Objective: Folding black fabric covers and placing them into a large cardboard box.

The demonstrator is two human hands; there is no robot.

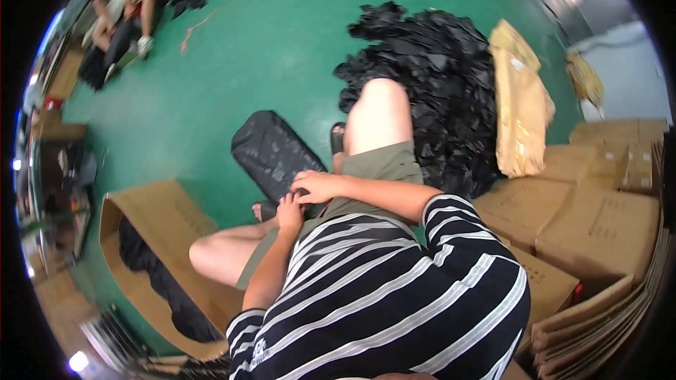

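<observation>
A long black fabric bag (pixel 271 149) with a rounded far end and pale specks on it stretches between my legs, slanting away to the left. At its near end, close to my lap, my right hand (pixel 315 186) bends its fingers over the dark material. Just beside it, to the left and a little nearer, my left hand (pixel 290 212) is closed on the same end of the bag. The two hands almost touch. What lies under the fingers is mostly hidden.
An open cardboard box (pixel 165 214) with black goods inside stands at my left. Beyond my right knee lies a large heap of black pieces (pixel 451 77), next to a yellowish sack (pixel 517 105). Closed cartons (pixel 598 225) are at right. Another person (pixel 123 7) sits far left.
</observation>
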